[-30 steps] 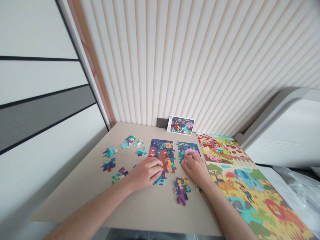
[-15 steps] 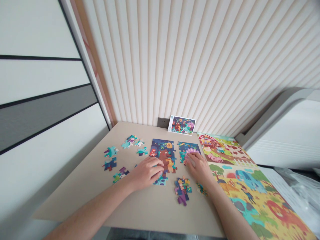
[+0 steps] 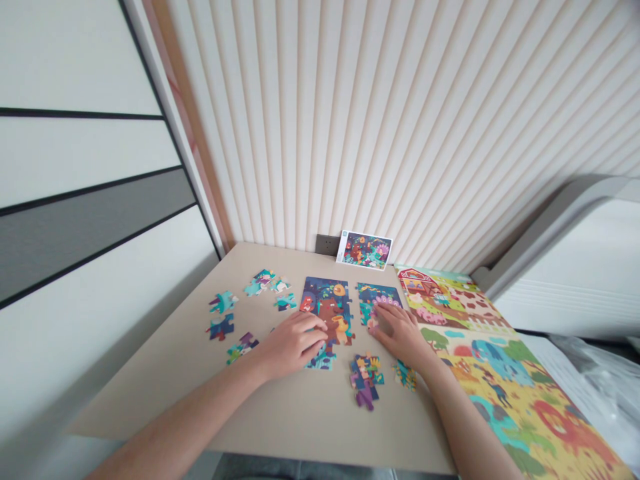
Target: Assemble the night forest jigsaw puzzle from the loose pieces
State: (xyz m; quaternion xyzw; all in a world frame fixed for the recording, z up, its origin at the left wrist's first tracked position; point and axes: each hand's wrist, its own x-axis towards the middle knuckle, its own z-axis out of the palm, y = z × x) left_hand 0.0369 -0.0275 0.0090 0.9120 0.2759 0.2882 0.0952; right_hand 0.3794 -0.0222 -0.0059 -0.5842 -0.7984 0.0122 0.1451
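Spread on the beige worktop [image 3: 280, 427] at lower centre: bear jigsaw section [image 3: 327, 303], pink-fan section [image 3: 371, 292] rightward, jigsaw pieces [image 3: 259, 283] left and below. Propped near frame centre: picture card [image 3: 367, 251].

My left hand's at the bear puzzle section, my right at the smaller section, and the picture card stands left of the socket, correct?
No: in the head view, the picture card stands right of the socket. Your left hand is at the bear puzzle section, your right hand at the smaller section.
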